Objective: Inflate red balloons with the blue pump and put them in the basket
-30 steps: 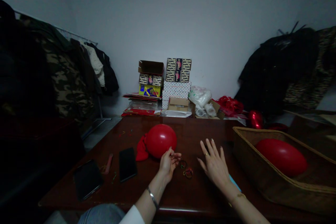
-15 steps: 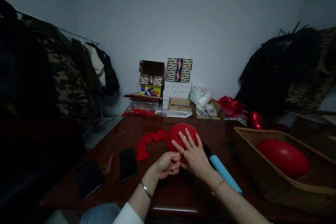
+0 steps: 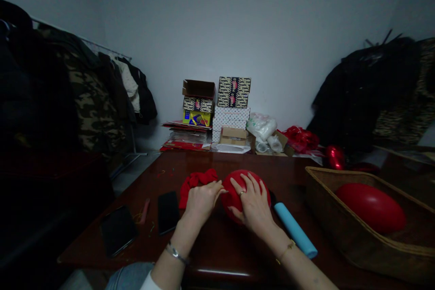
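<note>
A round, inflated red balloon (image 3: 228,204) rests on the table in front of me. My right hand (image 3: 253,201) grips it from above, fingers spread over the top and thumb along its near left side. At the balloon's left edge my left hand (image 3: 204,199) is closed in a pinch; the fingertips seem to be on the balloon's neck, which is mostly hidden. Just behind my left hand lies a bunched red cloth-like strip (image 3: 199,179). A light blue cylinder (image 3: 295,230) lies to the right of my right hand, beside a dark object partly hidden by the balloon.
A wicker basket (image 3: 340,224) on the right holds another red balloon (image 3: 371,207). On the left of the dark wooden table (image 3: 217,256) lie a black phone (image 3: 168,211), a dark tablet-like device (image 3: 118,231) and a small red stick (image 3: 145,210). Stacked boxes (image 3: 233,120) stand behind the table.
My left hand has moved up and left, from in front of the balloon to its left edge. Balloon and right hand have shifted slightly right and down, partly because the view tilted.
</note>
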Available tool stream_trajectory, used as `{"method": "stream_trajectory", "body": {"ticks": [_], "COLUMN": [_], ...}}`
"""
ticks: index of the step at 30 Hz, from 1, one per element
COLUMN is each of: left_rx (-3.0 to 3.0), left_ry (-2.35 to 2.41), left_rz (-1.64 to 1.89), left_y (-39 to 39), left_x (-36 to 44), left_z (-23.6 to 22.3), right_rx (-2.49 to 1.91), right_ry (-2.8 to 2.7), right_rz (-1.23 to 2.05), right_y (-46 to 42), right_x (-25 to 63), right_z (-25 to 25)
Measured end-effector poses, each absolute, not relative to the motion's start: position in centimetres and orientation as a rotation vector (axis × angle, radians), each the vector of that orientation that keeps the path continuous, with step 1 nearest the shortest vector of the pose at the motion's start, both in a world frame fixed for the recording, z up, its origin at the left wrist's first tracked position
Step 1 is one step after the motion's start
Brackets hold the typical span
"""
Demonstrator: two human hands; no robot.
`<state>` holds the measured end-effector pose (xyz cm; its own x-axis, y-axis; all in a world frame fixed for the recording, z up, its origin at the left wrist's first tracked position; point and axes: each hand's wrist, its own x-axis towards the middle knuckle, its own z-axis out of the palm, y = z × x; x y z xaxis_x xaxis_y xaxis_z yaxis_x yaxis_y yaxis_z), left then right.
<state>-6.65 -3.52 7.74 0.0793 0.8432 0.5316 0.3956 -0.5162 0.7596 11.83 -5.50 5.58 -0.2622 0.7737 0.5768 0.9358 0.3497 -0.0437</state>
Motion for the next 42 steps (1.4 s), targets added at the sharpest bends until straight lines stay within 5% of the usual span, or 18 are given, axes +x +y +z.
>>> {"method": "stream_trajectory", "body": {"ticks": [12,29,42], "left_rx": [2.208,1.755,2.145], "left_ry": [0.761,1.072,0.808], "left_rz": [1.410,1.655,1.372], "left_y": [-3.5,-5.0,-5.7], "left_x": [-5.3,-3.5,-4.8], "left_z": [6.9,5.2,5.5], "right_rx": [-1.330,-1.376,-1.219], "right_ry": [-2.141,-1.880,-2.081], "right_rz": [-0.021,-0.409,0.285], "right_y": [-5.3,-6.7,-6.7], "right_x": [12.9,9.1,14.3], "right_z": [6.1,4.2,5.6]}}
